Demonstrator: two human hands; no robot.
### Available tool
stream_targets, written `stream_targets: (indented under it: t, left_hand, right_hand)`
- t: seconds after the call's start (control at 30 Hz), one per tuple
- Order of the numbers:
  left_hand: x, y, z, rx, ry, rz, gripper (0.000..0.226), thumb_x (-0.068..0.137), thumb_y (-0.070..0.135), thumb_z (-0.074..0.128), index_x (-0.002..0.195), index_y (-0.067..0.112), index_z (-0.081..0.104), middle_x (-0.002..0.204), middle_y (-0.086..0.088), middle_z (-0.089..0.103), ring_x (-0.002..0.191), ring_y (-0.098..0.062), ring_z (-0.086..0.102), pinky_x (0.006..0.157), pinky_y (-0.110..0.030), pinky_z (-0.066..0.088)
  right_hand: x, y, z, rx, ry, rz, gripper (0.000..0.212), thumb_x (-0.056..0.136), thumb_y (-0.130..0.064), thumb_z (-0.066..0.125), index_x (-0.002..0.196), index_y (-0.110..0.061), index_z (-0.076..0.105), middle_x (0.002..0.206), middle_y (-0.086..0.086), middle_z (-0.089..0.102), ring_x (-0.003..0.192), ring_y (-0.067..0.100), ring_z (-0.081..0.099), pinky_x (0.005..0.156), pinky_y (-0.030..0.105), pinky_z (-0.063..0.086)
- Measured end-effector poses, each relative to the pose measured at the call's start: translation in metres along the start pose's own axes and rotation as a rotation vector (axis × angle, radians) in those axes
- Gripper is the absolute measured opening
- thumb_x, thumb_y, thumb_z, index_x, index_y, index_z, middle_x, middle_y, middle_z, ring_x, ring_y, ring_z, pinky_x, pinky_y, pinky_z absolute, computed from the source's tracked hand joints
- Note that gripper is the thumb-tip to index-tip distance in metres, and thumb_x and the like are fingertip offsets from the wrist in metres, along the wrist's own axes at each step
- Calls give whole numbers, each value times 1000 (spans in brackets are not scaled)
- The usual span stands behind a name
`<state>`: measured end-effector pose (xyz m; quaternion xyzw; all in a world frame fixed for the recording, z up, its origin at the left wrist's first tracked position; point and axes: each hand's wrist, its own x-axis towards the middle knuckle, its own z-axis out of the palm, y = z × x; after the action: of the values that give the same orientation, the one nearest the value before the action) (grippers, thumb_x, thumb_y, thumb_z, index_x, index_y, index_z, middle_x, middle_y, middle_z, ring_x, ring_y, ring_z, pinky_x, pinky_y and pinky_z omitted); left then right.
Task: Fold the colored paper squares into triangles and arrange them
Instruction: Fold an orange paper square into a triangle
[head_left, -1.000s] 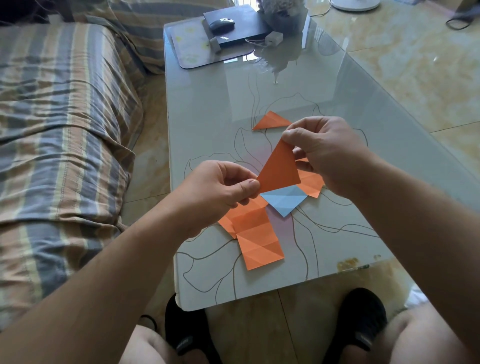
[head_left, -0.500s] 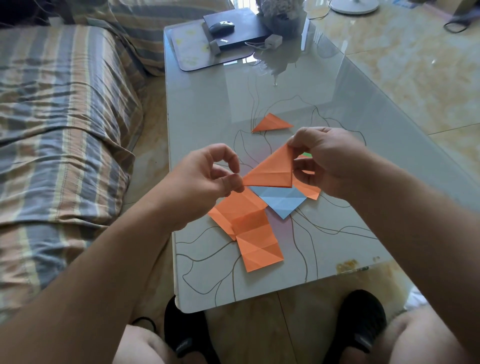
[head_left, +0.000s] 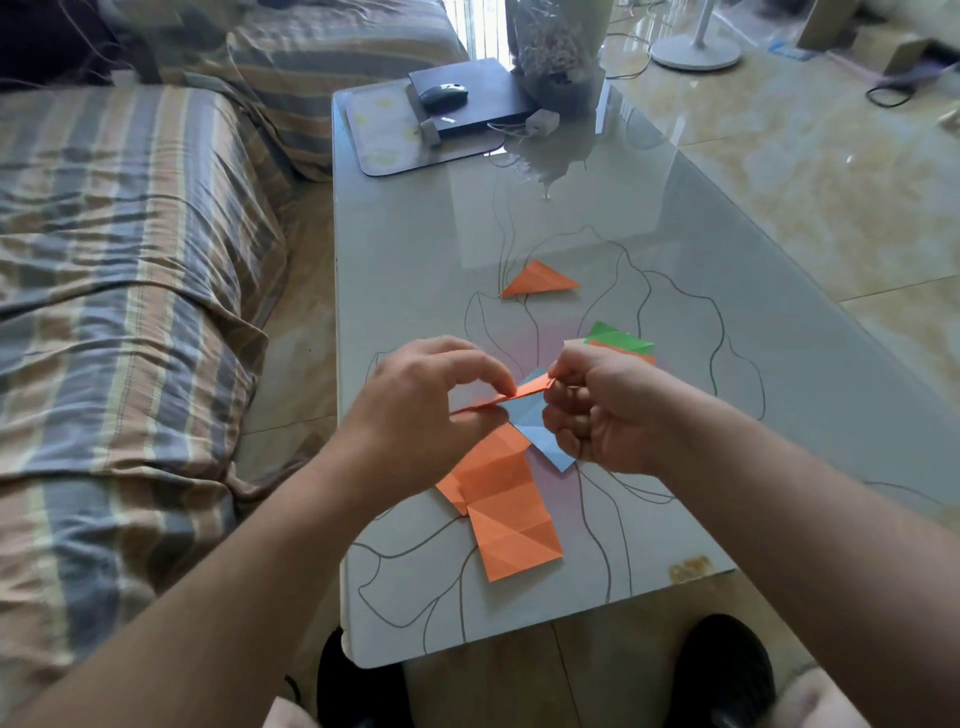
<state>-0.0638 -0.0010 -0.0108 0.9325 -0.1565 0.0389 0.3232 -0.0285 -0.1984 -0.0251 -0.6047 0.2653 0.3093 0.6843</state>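
Both hands hold one orange folded paper (head_left: 511, 397) edge-on above the glass table (head_left: 415, 249). My left hand (head_left: 426, 410) pinches its left part, and my right hand (head_left: 602, 410) pinches its right end. Under it lie a blue paper (head_left: 535, 434) and creased orange squares (head_left: 506, 512), overlapping. A finished orange triangle (head_left: 537, 280) lies farther back on the table. A green paper (head_left: 618, 338) on top of another orange sheet shows just beyond my right hand.
At the table's far end are a mat (head_left: 384, 130), a black box (head_left: 483, 96) with a mouse (head_left: 443, 95) on it, and a wrapped bouquet (head_left: 558, 52). A striped sofa (head_left: 119, 260) runs along the left. My feet in black shoes (head_left: 727, 670) are under the near edge.
The orange paper has gone from face-on to flat and edge-on between my hands, and both hands have come lower and closer together. The green paper is now uncovered.
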Motion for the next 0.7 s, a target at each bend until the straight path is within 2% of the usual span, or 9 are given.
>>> stream_targets:
  t: [0.07, 0.13, 0.23, 0.3, 0.4, 0.5, 0.6, 0.7]
  left_hand:
    - [0, 0, 1, -101, 91, -44, 16, 84, 22, 84, 91, 36, 78, 90, 23, 75, 92, 3, 69, 89, -24, 55]
    - [1, 0, -2, -194, 118, -139, 14, 85, 21, 84, 91, 34, 80, 84, 23, 76, 83, 4, 72, 84, -21, 57]
    - [4, -5, -6, -398, 157, -295, 11, 86, 21, 83, 92, 29, 80, 82, 8, 78, 77, -12, 73, 82, -42, 62]
    - [7, -6, -7, -548, 175, -395, 9, 88, 17, 82, 93, 24, 80, 79, 0, 77, 73, -16, 68, 81, -46, 60]
    - [11, -3, -6, -849, 155, -555, 7, 91, 13, 76, 97, 15, 74, 74, -1, 71, 69, -15, 65, 76, -36, 61]
    - [14, -1, -5, -1139, 150, -710, 4, 95, 13, 71, 94, 14, 67, 76, -3, 70, 65, -13, 63, 72, -33, 58]
    - [15, -1, -3, -1244, 180, -763, 6, 95, 11, 70, 95, 13, 65, 74, -4, 69, 63, -13, 65, 71, -32, 60]
    - [14, 0, 0, -1326, 191, -790, 11, 94, 6, 69, 101, 10, 62, 76, -7, 69, 66, -15, 70, 69, -32, 64]
  right_hand:
    - [-2, 0, 0, -22, -11, 14, 18, 91, -18, 54, 73, -18, 51, 57, -4, 53, 45, 16, 58, 53, 23, 41]
    - [-3, 0, -1, -79, 3, -8, 17, 90, -23, 57, 74, -20, 51, 59, -3, 51, 49, 19, 58, 56, 25, 40]
    - [-2, -3, -2, -119, 65, -92, 14, 94, -31, 59, 89, -18, 58, 66, 1, 57, 56, 22, 58, 60, 28, 41]
    - [-2, -3, -1, -81, 62, -149, 14, 95, -30, 60, 96, -17, 64, 73, 3, 61, 60, 24, 60, 64, 30, 44]
    - [-3, -2, 2, -45, -15, -199, 12, 94, -19, 57, 99, -18, 69, 83, 5, 65, 67, 25, 62, 66, 31, 46]
    - [-6, -3, 4, 124, -171, -174, 25, 92, -8, 49, 100, -17, 71, 83, 4, 68, 66, 23, 62, 64, 31, 47]
    - [-9, -9, -1, 268, -271, -148, 31, 92, -12, 43, 103, -12, 72, 83, 7, 69, 67, 25, 62, 71, 34, 47]
    - [-14, -9, 0, 195, -317, -155, 24, 91, -18, 49, 106, -15, 68, 86, 6, 68, 68, 24, 62, 70, 33, 46]
